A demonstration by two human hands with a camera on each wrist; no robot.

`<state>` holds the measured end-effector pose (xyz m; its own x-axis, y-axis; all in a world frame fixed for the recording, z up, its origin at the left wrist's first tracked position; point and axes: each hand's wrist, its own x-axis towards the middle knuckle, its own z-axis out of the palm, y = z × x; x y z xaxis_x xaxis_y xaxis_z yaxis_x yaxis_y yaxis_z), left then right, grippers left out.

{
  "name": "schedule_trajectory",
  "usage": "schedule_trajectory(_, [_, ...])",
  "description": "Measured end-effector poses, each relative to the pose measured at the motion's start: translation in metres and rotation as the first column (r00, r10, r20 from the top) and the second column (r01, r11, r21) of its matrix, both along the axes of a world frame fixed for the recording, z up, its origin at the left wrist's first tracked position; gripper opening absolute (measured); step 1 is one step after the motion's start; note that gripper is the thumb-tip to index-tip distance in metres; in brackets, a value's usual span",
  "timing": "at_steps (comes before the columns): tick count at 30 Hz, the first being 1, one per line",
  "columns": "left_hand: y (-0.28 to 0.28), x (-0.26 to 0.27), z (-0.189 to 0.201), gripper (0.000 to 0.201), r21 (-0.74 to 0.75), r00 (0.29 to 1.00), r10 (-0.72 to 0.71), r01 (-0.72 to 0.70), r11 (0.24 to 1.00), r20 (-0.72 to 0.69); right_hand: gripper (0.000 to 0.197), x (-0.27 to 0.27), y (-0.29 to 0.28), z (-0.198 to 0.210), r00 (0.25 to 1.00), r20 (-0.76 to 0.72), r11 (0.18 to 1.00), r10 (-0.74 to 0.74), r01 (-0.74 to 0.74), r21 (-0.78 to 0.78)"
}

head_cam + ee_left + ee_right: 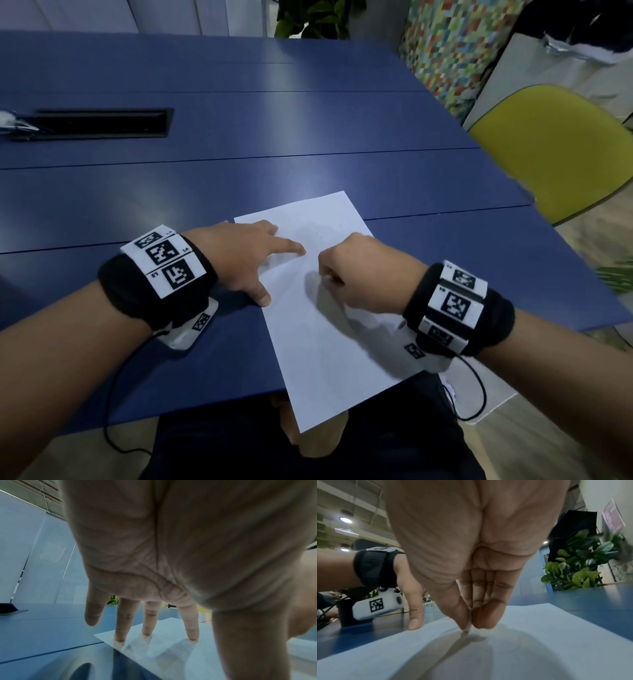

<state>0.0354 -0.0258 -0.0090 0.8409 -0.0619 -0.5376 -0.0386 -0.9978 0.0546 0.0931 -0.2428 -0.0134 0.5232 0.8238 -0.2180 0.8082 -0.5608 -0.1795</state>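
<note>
A white sheet of paper [329, 342] lies slanted on the blue table [205, 192], its near corner hanging over the front edge. My left hand [250, 257] is spread flat at the sheet's upper left; in the left wrist view its straight fingertips [193, 637] press on the paper [171, 650]. My right hand [349, 270] is curled over the middle of the sheet. In the right wrist view its thumb and fingers [484, 618] pinch a small white object [468, 627] whose tip touches the paper [539, 642]. What that object is cannot be told.
A black cable slot [102, 123] is set into the table at the far left. A yellow chair [555, 154] stands past the table's right edge. A leafy plant [576, 561] stands beyond the table. My lap is under the front edge.
</note>
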Motion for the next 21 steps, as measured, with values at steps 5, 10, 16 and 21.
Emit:
schedule_trajectory(5, [-0.001, 0.0, 0.001, 0.103, 0.019, 1.0, -0.009, 0.009, 1.0, -0.006, 0.014, -0.022, 0.0, 0.0, 0.994, -0.021, 0.994, 0.109, -0.11, -0.028])
schedule_trajectory(10, [-0.001, 0.0, 0.001, 0.102, 0.023, 1.0, -0.007, 0.007, 1.0, -0.006, 0.015, -0.007, -0.003, -0.001, 1.0, 0.023, 1.0, -0.011, 0.011, -0.021])
schedule_trajectory(16, [-0.002, 0.001, 0.0, 0.102, 0.019, 1.0, -0.004, 0.004, 1.0, -0.006, 0.016, -0.013, -0.006, -0.001, 0.999, -0.033, 0.999, 0.014, -0.015, -0.032])
schedule_trajectory(21, [-0.002, 0.0, 0.0, 0.103, 0.025, 1.0, -0.006, 0.006, 1.0, -0.004, 0.004, -0.023, 0.001, -0.006, 0.993, 0.105, 0.997, 0.055, -0.049, -0.051])
